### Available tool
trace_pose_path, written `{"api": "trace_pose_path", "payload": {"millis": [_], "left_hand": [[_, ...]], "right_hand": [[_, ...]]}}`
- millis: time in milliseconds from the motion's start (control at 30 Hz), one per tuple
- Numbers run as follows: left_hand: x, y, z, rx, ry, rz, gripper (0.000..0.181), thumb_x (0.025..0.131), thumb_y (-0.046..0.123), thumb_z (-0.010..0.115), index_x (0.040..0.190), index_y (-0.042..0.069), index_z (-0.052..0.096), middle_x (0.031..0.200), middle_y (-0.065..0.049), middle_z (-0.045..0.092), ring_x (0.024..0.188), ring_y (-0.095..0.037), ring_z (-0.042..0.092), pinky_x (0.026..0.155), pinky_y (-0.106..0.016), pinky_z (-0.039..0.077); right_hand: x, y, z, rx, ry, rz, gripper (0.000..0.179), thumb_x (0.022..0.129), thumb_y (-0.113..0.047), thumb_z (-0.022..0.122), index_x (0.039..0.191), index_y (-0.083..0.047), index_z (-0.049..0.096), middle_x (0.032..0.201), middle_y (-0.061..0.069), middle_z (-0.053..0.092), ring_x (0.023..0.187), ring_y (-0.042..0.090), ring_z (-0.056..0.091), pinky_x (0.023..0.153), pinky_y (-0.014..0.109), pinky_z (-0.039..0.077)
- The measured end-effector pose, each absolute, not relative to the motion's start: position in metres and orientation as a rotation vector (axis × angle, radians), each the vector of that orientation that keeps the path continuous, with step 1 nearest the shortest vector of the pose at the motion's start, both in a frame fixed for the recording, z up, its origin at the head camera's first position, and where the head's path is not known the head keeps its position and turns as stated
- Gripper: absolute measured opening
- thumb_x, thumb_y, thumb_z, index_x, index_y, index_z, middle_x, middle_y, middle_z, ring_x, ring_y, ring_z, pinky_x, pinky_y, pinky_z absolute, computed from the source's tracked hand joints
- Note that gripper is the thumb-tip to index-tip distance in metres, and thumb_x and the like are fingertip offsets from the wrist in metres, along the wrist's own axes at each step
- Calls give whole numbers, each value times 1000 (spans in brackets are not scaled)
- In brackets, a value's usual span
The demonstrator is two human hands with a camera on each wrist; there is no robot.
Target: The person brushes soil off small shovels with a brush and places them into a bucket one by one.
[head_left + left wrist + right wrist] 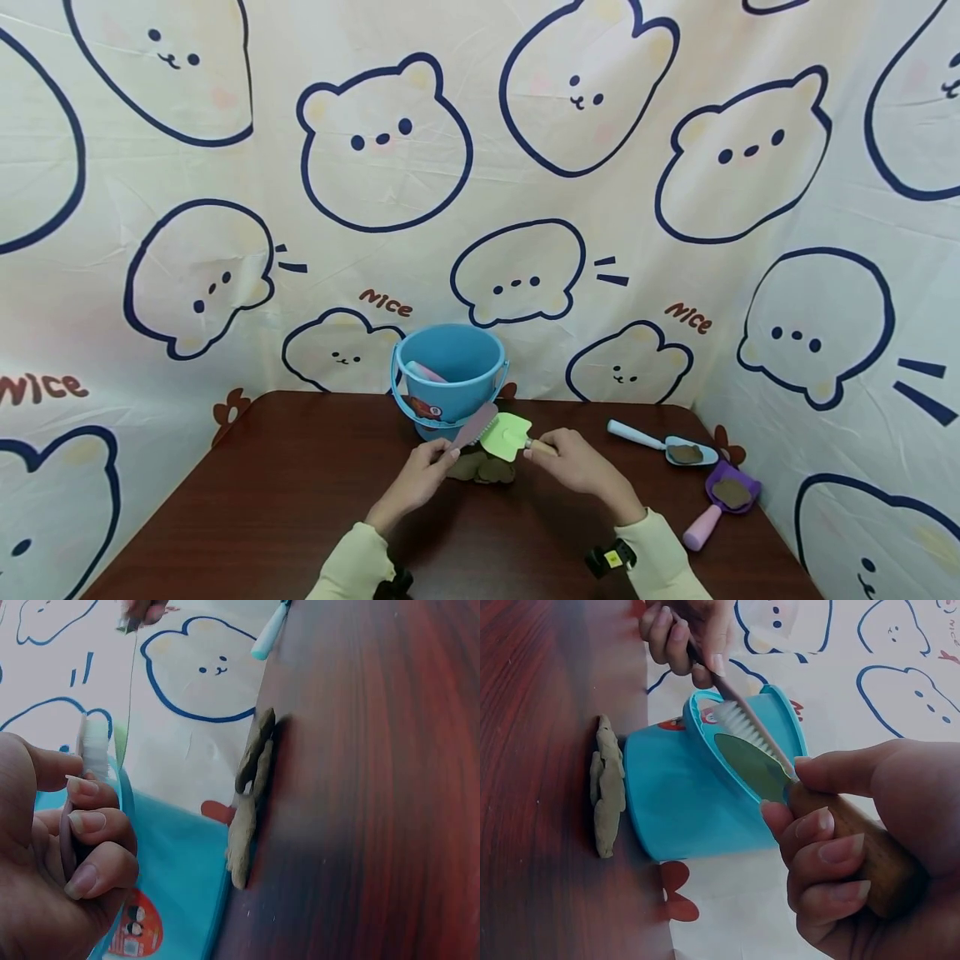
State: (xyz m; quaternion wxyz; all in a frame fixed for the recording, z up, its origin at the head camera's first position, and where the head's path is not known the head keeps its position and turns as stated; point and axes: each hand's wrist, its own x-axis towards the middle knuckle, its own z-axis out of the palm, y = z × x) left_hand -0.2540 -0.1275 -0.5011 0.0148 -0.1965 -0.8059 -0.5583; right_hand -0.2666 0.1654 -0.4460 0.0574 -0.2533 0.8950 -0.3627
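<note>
My left hand (422, 482) grips a mauve brush (474, 425) by its handle, white bristles facing the shovel, as the right wrist view shows. In my right hand (581, 467) is a small green toy shovel (506, 435), held by its wooden handle (859, 851). The bristles lie right at the green blade, above the table. Beneath both tools, several flat lumps of brown clay (483, 468) lie on the tabletop. Just behind stands a blue bucket (442, 403) with its handle hanging down in front; a pinkish and light-blue item (426, 372) rests inside.
On the right of the dark wood table (285, 500) lie a light-blue scoop (637, 435) and a purple shovel (705, 527) with a pink handle, each bearing brown clay. A cloth printed with cartoon animals (375, 167) hangs behind the table and along its sides.
</note>
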Motion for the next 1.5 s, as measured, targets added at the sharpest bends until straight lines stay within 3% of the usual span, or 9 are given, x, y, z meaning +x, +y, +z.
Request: {"api": "trace_pose_path", "payload": {"millis": [267,367,600,967,1200,1500], "left_hand": [[-249,-115,-503,-670,-2539,-1726,29,109,23,48,102,-2,61,67,1,43,58,-7,42,57,-25,39],[-248,-110,-503,-666,-2535,-1740,28,109,24,49,101,0,61,68,0,44,58,-7,42,57,-25,39],[-243,-101,-502,-693,-2527,-1781,32,108,23,51,112,-7,60,69,0,45,60,-7,42,58,-24,39],[-238,-94,-501,-711,-2530,-1802,32,108,25,51,119,-2,62,77,-1,50,69,-10,48,64,-25,42],[-238,-97,-499,-666,-2528,-1781,25,107,20,52,113,-2,63,81,-4,53,74,-13,51,66,-27,43],[-249,-105,-512,-619,-2509,-1741,23,107,21,52,105,1,64,81,-3,53,74,-12,50,67,-27,42]], "right_hand": [[-269,163,-452,-779,2692,-1101,42,103,-37,58,72,-8,56,59,-5,34,50,10,33,50,24,32],[-269,161,-453,-762,2688,-1099,39,103,-37,59,75,-9,60,58,-5,35,50,9,35,50,24,33],[-268,157,-455,-770,2655,-1118,39,103,-33,57,71,-11,56,58,-3,36,50,11,35,49,25,33],[-267,153,-459,-779,2638,-1117,39,105,-27,56,69,-12,53,57,-4,35,49,11,34,48,25,32],[-267,155,-456,-762,2630,-1110,42,105,-32,56,83,2,64,58,-3,37,50,12,36,49,26,33],[-267,157,-455,-780,2668,-1099,41,104,-32,57,70,-8,54,58,-4,34,49,11,34,49,26,32]]}}
